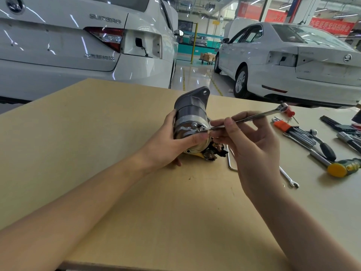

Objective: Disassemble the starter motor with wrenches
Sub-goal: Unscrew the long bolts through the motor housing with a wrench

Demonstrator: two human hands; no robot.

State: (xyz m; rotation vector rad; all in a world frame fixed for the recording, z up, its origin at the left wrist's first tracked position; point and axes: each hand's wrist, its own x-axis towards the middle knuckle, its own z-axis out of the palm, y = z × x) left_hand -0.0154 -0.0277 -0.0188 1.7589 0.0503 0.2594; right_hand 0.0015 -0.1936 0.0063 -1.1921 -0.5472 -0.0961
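The starter motor [190,112], a grey and silver cylinder with a mounting flange at its far end, lies on the wooden table [117,118]. My left hand [172,141] grips its near end cap, thumb across the cap's face. My right hand [248,141] pinches a silver combination wrench [254,116]. The wrench's open end sits on a bolt [202,129] on the end cap, and its ring end points up to the right. Copper terminals [213,152] show below the motor.
At the right lie a hex key set in an orange holder [293,130], a ratchet handle [322,146], a yellow-faced mallet [341,168], a small spanner [289,178] and a bent hex key [230,161]. Two white cars [78,45] stand beyond the table.
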